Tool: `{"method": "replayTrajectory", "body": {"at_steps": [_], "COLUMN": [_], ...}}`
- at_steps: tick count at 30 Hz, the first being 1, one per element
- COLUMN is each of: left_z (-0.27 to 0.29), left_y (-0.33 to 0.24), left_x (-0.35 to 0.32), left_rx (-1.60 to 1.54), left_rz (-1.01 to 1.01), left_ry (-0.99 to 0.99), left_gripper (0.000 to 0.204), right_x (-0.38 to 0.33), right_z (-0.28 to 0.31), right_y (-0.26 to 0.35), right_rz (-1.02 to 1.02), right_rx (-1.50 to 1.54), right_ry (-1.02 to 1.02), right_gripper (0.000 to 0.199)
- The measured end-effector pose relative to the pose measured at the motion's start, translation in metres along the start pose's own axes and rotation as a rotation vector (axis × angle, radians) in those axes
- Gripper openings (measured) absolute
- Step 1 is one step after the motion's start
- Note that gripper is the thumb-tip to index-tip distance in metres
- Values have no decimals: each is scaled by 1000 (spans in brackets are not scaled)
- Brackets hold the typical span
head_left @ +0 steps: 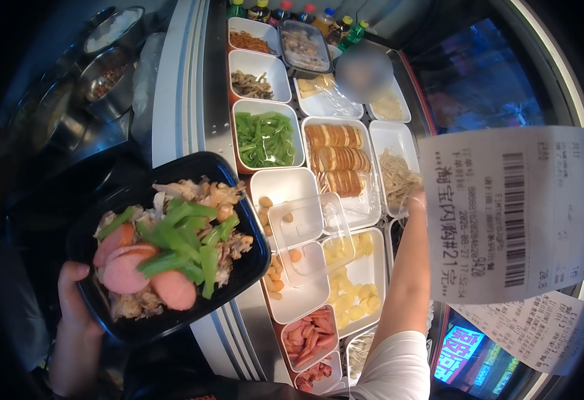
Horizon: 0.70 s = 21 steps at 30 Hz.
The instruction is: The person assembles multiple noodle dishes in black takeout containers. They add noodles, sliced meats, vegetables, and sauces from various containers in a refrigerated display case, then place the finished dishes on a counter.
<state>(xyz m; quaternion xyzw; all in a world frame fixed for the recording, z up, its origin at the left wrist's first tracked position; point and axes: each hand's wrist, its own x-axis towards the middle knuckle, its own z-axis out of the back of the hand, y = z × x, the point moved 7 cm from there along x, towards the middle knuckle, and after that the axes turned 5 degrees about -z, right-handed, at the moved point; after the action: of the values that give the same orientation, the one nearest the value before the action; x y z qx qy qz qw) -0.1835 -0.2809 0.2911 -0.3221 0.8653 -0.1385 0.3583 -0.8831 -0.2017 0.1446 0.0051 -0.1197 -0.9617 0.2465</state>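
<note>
My left hand (pixel 77 293) grips the rim of a black takeaway container (pixel 255 233), tilted at the near left. Inside it lie browned chopped meat (pixel 228 257), pink sausage slices (pixel 126 272) and green vegetable pieces (pixel 184 219). My right arm (pixel 404 287) stretches across the food counter. At its end, my right hand (pixel 416 200) is beside a white tray of enoki mushrooms (pixel 396 172). A hanging paper receipt (pixel 465 220) partly covers this hand, so its fingers cannot be made out.
Between my hands stand white tubs of green stems (pixel 265 139), potato slices (pixel 352 303) and cut sausage (pixel 310 338). Skewered slices (pixel 338 160) fill a larger tray. A clear lid (pixel 312 237) overlaps several tubs. Bottles (pixel 285 12) line the back; metal bowls (pixel 105 73) stand far left.
</note>
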Motion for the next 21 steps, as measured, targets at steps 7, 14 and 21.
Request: {"method": "replayTrajectory", "body": {"at_steps": [7, 14, 21], "left_z": [4, -53, -141], "left_y": [-5, 5, 66], "left_x": [14, 91, 175], "left_rx": [141, 147, 283], "left_rz": [-92, -69, 127], "left_ry": [28, 21, 148], "left_gripper": [70, 49, 34], "right_x": [24, 14, -63], "right_z": [64, 134, 200], "right_y": [-5, 42, 111], "right_rz": [-110, -114, -65], "right_rx": [424, 876, 951], "right_ry": [37, 192, 347], "right_gripper": [46, 42, 38]}}
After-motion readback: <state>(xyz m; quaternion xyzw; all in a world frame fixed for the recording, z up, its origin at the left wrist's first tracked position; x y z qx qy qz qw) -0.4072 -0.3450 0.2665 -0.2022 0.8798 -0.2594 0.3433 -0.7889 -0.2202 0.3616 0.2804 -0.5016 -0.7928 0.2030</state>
